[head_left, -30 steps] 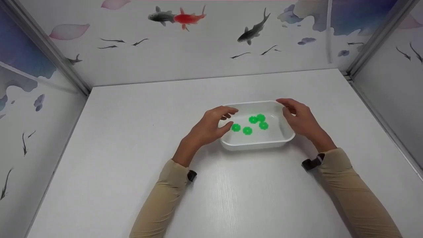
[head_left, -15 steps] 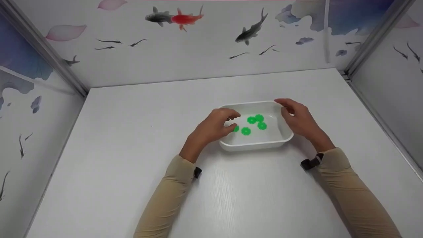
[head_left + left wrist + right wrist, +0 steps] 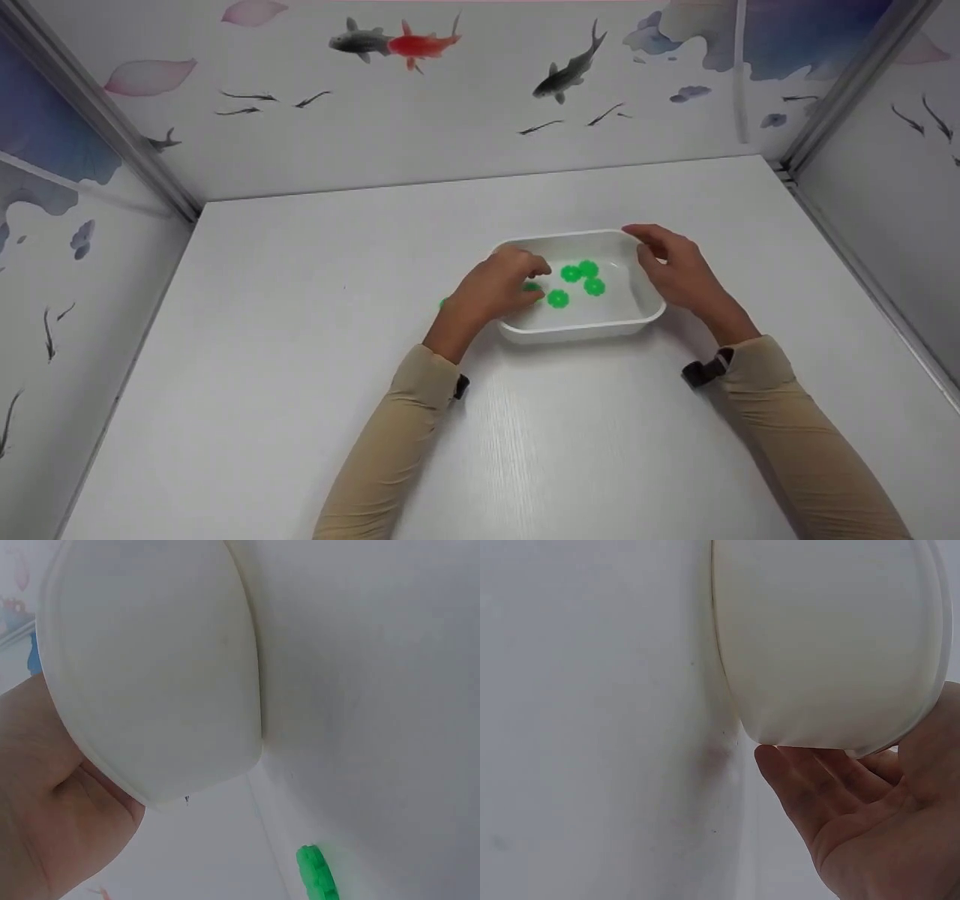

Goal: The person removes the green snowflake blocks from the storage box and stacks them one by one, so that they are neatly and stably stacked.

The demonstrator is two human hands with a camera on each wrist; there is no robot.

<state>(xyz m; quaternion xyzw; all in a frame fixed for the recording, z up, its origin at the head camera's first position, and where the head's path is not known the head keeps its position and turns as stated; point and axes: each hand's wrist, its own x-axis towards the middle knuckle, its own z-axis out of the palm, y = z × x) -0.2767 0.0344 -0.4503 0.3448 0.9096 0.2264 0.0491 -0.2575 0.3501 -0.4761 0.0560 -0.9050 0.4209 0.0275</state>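
A white rectangular tray (image 3: 581, 327) stands on the table, holding several small green flower-shaped discs (image 3: 558, 298). My left hand (image 3: 495, 285) reaches over its left rim, with curved fingers and the thumb spread around one green disc (image 3: 532, 287), partly covered. In the left wrist view the fingertips are hidden behind the tray wall (image 3: 157, 675). My right hand (image 3: 679, 270) grips the right end of the tray, thumb inside, fingers along the outside at the far corner. In the right wrist view its fingers (image 3: 802, 780) lie behind the tray wall (image 3: 825, 645).
Left of the tray, another green disc (image 3: 317, 874) lies on the white table (image 3: 300, 315), mostly hidden by my left wrist in the head view. Printed panels with fish (image 3: 427, 45) wall in the table at the back and both sides.
My left hand has moved right and deeper into the tray, over the leftmost green disc. A disc on the table now peeks out beside the left wrist. The right hand keeps its grip.
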